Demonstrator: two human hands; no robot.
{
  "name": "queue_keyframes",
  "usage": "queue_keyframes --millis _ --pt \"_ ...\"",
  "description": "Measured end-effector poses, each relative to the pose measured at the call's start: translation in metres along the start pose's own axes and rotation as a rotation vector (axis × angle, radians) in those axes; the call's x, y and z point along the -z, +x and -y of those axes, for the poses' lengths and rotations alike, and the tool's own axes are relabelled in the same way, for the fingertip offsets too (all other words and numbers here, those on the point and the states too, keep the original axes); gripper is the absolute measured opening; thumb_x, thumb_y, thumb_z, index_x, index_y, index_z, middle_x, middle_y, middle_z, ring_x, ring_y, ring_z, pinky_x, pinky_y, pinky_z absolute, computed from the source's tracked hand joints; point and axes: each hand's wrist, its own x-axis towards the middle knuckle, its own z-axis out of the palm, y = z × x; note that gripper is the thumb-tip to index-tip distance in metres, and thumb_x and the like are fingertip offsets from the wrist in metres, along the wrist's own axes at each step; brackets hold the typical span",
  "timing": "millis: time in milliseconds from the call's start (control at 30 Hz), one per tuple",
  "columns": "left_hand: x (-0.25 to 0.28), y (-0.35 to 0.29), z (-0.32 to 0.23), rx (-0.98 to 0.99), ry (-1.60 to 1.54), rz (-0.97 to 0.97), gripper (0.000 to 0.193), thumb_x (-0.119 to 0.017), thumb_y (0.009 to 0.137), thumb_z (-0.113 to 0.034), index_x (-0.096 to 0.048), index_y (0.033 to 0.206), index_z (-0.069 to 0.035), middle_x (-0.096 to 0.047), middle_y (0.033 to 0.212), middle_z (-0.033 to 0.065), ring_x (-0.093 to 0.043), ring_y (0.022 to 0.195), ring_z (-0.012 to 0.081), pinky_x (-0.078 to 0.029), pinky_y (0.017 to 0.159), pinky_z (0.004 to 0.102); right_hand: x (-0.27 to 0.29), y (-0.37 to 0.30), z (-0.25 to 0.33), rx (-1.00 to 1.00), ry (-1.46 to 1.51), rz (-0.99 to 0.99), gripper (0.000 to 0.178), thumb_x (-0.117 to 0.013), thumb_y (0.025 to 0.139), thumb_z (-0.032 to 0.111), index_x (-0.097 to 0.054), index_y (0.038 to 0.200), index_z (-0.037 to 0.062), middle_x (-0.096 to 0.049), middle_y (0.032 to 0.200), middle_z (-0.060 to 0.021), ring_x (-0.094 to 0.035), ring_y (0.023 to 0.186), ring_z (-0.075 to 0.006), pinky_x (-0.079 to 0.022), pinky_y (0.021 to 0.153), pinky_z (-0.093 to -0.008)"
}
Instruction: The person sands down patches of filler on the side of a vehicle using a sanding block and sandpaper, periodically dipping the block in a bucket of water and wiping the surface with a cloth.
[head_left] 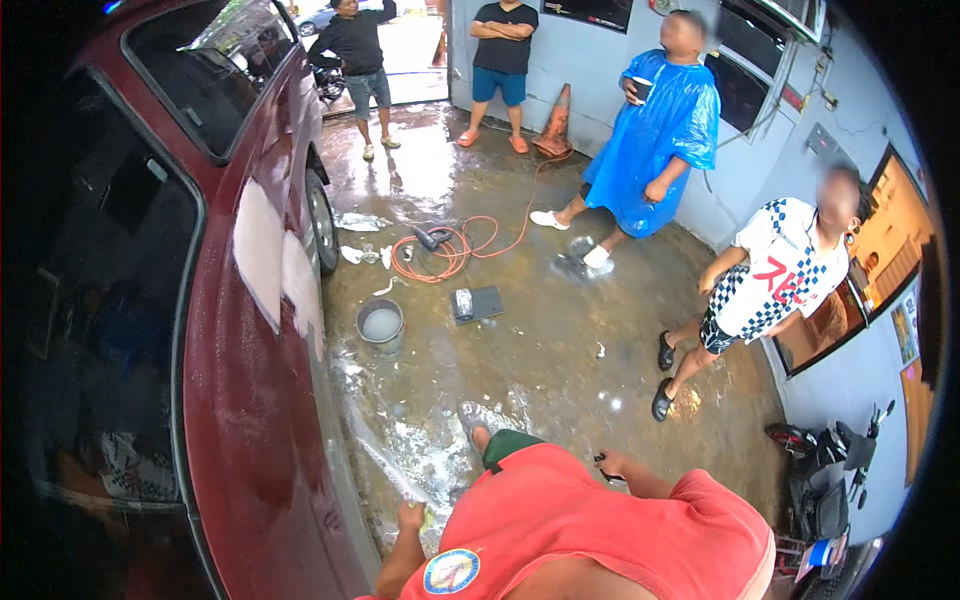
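Observation:
My left hand (pixel 411 515) is low beside the dark red vehicle (pixel 255 400), its fingers closed. A bit of yellow-green (pixel 428 520) shows at its edge, too small to name. My right hand (pixel 616 466) is out to the right of my red shirt, closed around a small black object (pixel 606 468) whose kind I cannot make out. On the vehicle's side, pale smooth patches (pixel 258 250) stand out against the red paint. A grey bucket (pixel 381 341) with cloudy liquid stands on the wet floor ahead of me.
A dark flat board (pixel 487 305) lies right of the bucket. Beyond it are a power tool (pixel 432 238) and coiled orange cord (pixel 465 262). Several people stand around, one in a blue raincoat (pixel 655 140). An orange cone (pixel 556 125) is by the wall; a motorcycle (pixel 820 480) stands at right.

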Motion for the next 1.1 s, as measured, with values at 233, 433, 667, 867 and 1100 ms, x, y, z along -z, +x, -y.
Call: queue_keyframes --millis 233,433,667,867,1100 --pt "0.017 -0.064 0.072 -0.474 0.723 0.298 0.050 -0.064 0.080 -0.045 -0.068 0.113 -0.008 -0.066 0.110 0.0230 -0.061 0.110 0.0376 -0.049 0.093 0.0446 0.002 -0.007 -0.006 -0.073 0.003 0.055 0.056 -0.069 0.081 0.032 -0.056 0.127 0.0026 -0.065 0.115 -0.0232 -0.063 0.104 -0.0348 -0.048 0.086 -0.0432" --pt "0.018 -0.073 0.076 -0.506 0.719 0.324 0.031 -0.057 0.086 -0.030 -0.071 0.108 -0.012 -0.069 0.105 0.0163 -0.064 0.103 0.0342 -0.051 0.088 0.0469 0.019 0.016 0.005 -0.005 -0.063 0.029 0.054 -0.067 0.080 0.034 -0.057 0.122 0.0023 -0.065 0.111 -0.0238 -0.064 0.101 -0.0358 -0.049 0.083 -0.0441" --pt "0.025 -0.037 0.026 -0.672 0.645 0.167 0.022 -0.059 0.083 -0.025 -0.075 0.093 -0.014 -0.070 0.099 0.0123 -0.066 0.097 0.0326 -0.051 0.085 0.0452 0.037 0.054 0.013 0.036 -0.015 0.079 0.053 -0.068 0.080 0.034 -0.059 0.121 0.0021 -0.066 0.110 -0.0224 -0.064 0.098 -0.0341 -0.048 0.082 -0.0437" --pt "0.007 -0.019 -0.021 -0.661 0.515 0.070 0.024 -0.060 0.083 -0.024 -0.075 0.096 -0.010 -0.070 0.107 0.0124 -0.063 0.103 0.0302 -0.049 0.092 0.0402 0.061 0.076 0.020 0.077 -0.079 0.084 0.049 -0.069 0.080 0.031 -0.060 0.119 0.0032 -0.067 0.103 -0.0205 -0.064 0.093 -0.0314 -0.049 0.080 -0.0434" --pt "-0.014 -0.031 -0.058 -0.523 0.465 0.225 0.025 -0.065 0.080 -0.022 -0.075 0.097 -0.007 -0.070 0.106 0.0132 -0.062 0.103 0.0316 -0.048 0.094 0.0409 0.113 0.101 0.031 0.032 -0.016 0.102 0.047 -0.069 0.081 0.032 -0.059 0.116 0.0028 -0.065 0.107 -0.0229 -0.063 0.099 -0.0359 -0.048 0.083 -0.0451"
